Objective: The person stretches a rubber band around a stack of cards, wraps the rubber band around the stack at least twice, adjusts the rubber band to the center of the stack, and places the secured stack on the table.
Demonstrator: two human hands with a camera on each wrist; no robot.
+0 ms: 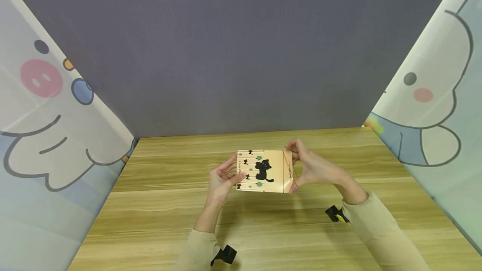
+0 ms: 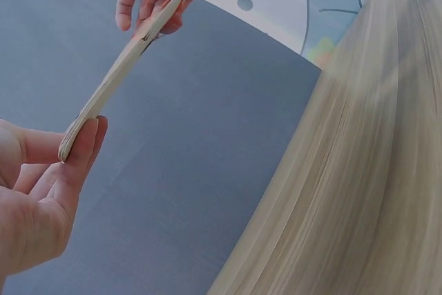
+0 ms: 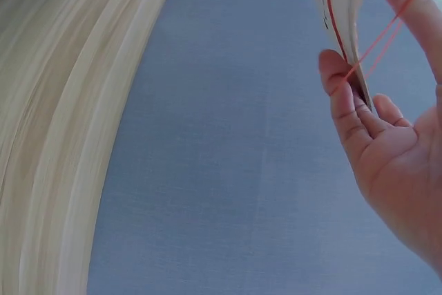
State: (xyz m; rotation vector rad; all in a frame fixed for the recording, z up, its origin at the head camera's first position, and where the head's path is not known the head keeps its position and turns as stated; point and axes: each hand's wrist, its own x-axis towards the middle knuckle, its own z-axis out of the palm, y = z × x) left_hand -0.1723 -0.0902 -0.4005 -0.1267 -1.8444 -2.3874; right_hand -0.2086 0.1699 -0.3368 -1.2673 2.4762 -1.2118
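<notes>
A cream notebook (image 1: 276, 171) with a black cat and small green leaves on its cover is held up over the table, its long side running left to right. My left hand (image 1: 222, 181) pinches its left end, thumb on the cover and fingers behind. At the right end, my right hand (image 1: 314, 166) spans the short edge, fingers by the top corner and thumb by the bottom one. A thin red elastic band (image 3: 376, 44) stretches between that thumb and the fingers; part of it runs along the notebook. Page edges face the left wrist camera.
Below lies a wood-grain table (image 1: 158, 221). A dark grey panel (image 1: 244, 53) rises behind it, and cartoon-printed curtains (image 1: 448, 170) flank both sides. Small black wrist mounts (image 1: 228, 254) stick out from the sleeves.
</notes>
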